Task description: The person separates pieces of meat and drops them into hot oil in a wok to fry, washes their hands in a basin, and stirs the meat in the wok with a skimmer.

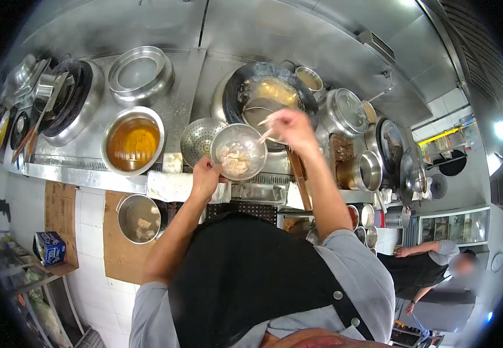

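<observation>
My left hand point(206, 178) grips the near left rim of a metal bowl point(257, 152) that holds pale, battered-looking pieces point(234, 162). Raised to the right of the bowl, my right hand point(289, 129) pinches pale, stringy pieces over the edge of a black wok point(237, 87). Yellow, bubbling food point(277, 91) lies in the wok's oil, beside a round strainer point(258, 111) that rests partly in it. A perforated ladle point(197, 139) sits just left of the bowl, partly behind it.
A pot of amber oil point(134, 142) and a lidded pot point(141, 72) stand to the left. Below the counter is a pot with chunks point(139, 219). Pots and another wok point(391, 142) crowd the right. A person in an apron point(425, 269) stands at the lower right.
</observation>
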Tool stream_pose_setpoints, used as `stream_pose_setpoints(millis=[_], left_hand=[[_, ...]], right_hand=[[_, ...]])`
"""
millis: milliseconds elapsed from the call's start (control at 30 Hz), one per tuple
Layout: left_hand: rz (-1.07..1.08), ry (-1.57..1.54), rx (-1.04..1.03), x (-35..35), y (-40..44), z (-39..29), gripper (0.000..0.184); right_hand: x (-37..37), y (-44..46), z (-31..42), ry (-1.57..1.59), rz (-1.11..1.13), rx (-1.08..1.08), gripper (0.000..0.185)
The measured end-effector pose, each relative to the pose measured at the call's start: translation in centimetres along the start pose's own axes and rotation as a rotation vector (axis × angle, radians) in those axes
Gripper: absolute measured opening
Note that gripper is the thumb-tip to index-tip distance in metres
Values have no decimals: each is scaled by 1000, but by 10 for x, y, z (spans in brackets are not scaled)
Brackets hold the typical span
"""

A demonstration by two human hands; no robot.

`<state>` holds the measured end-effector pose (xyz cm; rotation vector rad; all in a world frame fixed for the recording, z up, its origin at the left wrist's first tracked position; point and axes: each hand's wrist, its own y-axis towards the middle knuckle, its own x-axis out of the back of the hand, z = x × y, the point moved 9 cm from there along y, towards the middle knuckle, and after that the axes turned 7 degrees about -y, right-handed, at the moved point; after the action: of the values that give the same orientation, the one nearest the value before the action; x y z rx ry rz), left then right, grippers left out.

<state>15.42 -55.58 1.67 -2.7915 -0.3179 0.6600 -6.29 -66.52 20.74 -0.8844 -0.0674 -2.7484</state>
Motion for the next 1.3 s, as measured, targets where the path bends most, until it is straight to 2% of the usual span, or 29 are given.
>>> stream_pose_setpoints(millis=[100, 200, 267, 300, 367, 400, 433, 467, 500, 533, 567, 633, 700, 767, 833, 933, 967, 1033, 1133, 1167, 1233, 1300], left_hand=[[-26, -29, 39, -16, 11, -20, 9], [-47, -85, 58, -20, 29, -15, 8], [-73, -139, 59, -19, 38, -11, 8], [-92, -140, 72, -20, 39, -9, 8], [-140, -176, 56, -20, 39, -13, 8], [-142, -190, 49, -20, 40, -13, 9], [-145, -185, 57, -18, 42, -10, 9], [-131, -175, 59, -17, 43, -9, 8], [-114, -165, 58, -17, 43, -10, 9], [-111, -161, 58, -20, 44, -13, 9], [-104, -138, 35, -24, 45, -20, 9], [-105, -89, -13, -27, 40, -35, 13], [-41, 19, -74, -41, 35, -50, 15], [6, 114, -132, -56, 25, -61, 16], [67, 217, -186, -68, 13, -70, 16], [97, 185, -141, -70, 5, -60, 16], [105, 180, -146, -64, 4, -52, 16], [91, 60, 25, -46, 2, -26, 16], [70, -36, 99, -28, 6, -7, 13], [48, -76, 114, -23, 8, -4, 13], [28, -115, 105, -17, 18, -3, 12], [-4, -155, 99, -14, 28, -7, 12]], right_hand=[[93, 50, -31, 174, -208, 59, 12], [144, 119, -111, 35, -240, 43, 14], [154, 161, -185, -314, -274, -138, 17], [149, 173, -202, -313, -252, -146, 17], [121, 194, -232, -741, 19, -106, 20], [119, 206, -250, -869, 36, 60, 24], [121, 218, -256, -864, 42, 53, 24], [136, 229, -258, -920, -65, 3, 24], [150, 230, -253, -975, -176, -46, 24], [158, 217, -217, -861, -243, 113, 22], [159, 200, -183, -855, -246, 110, 22], [142, 155, -111, -402, -301, 33, 22], [77, 98, -41, -112, -81, 38, 26], [3, 61, -11, -276, 161, 143, 27], [-59, 44, -7, -400, 172, 394, 28], [-103, 18, -12, -548, 215, 349, 26], [-108, 8, -13, -549, 216, 406, 27], [-105, 2, -6, -555, 220, 468, 29], [-60, 14, -11, -131, 230, 216, 16], [-45, 20, -5, -75, 269, -5, 16], [-28, 54, -17, 106, 310, -3, 19], [-24, 77, -8, 128, 328, 8, 20]])
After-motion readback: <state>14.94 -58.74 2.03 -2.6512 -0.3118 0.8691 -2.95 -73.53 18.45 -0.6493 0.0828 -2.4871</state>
